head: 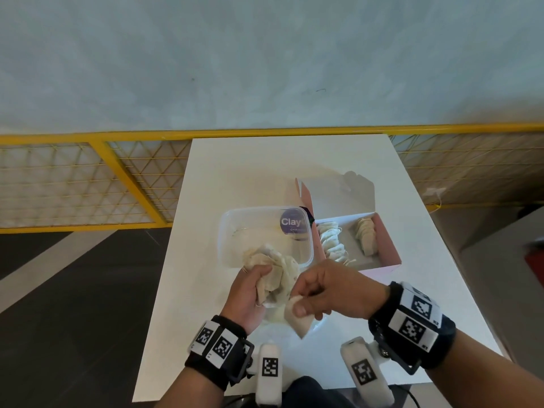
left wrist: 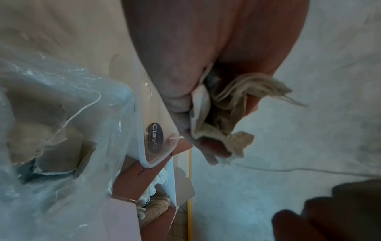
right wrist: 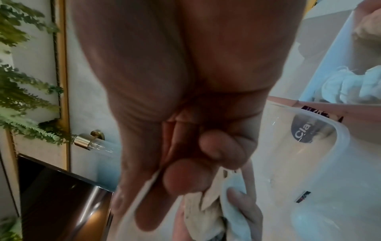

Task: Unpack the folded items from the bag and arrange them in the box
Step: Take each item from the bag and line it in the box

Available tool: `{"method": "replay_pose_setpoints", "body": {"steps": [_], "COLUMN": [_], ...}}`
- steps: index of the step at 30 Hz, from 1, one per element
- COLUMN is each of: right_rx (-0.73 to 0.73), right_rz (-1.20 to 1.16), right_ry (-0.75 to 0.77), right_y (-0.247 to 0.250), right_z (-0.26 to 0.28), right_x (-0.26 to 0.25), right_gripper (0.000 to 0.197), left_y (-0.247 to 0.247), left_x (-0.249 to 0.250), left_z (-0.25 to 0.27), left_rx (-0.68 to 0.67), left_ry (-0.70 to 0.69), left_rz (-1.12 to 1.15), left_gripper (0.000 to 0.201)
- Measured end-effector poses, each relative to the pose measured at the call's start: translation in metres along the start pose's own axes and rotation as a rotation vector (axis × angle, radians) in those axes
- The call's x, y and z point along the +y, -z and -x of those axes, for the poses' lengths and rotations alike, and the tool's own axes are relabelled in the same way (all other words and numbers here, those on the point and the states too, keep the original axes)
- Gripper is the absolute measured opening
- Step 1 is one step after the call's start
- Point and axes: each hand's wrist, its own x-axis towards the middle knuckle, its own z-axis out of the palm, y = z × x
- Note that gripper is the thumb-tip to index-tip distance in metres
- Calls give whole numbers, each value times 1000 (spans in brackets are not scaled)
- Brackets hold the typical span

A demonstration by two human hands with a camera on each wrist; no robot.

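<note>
My left hand [head: 253,290] grips a bunch of beige folded items [head: 276,269] over the table's near middle, and they bulge from its fingers [left wrist: 224,104]. My right hand [head: 312,295] is just beside it and pinches a single pale folded item [head: 298,319] between thumb and fingers; the right wrist view shows that item [right wrist: 144,189] next to the bunch. A clear plastic bag [left wrist: 62,114] with more beige items hangs at the left of the left wrist view. The open pink box [head: 382,267] stands right of the hands, holding a whitish row [head: 332,242] and a beige row [head: 366,234].
A clear plastic container [head: 310,248] with a purple "Clay" sticker [head: 293,222] lies between the hands and the pink box's left wall. The white table [head: 235,160] ends at a yellow mesh railing [head: 88,184] behind. Dark floor lies left; a grey block [head: 506,260] stands right.
</note>
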Motion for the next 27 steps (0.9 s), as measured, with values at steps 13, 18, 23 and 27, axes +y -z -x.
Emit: {"method": "replay_pose_setpoints", "body": {"steps": [13,18,23,27], "right_rx": [520,604,647,635], "right_rz": [0,22,80,204], "right_ry": [-71,-42,6,18], "right_y": [1,-3,-5,-3], "right_z": [-22,-22,-21,-20], "right_x": [31,31,31,30], "right_gripper": [17,13,20,28], "left_y": [1,3,-2,-3], "left_x": [-12,-14,-13,-14], "left_z": [1,-1,-2,-3], "left_rx": [-45,-61,-69,-77], "left_ry": [-24,-14,0,4], "left_rz": [73,79,98,92], "left_gripper": [29,42,43,46]}}
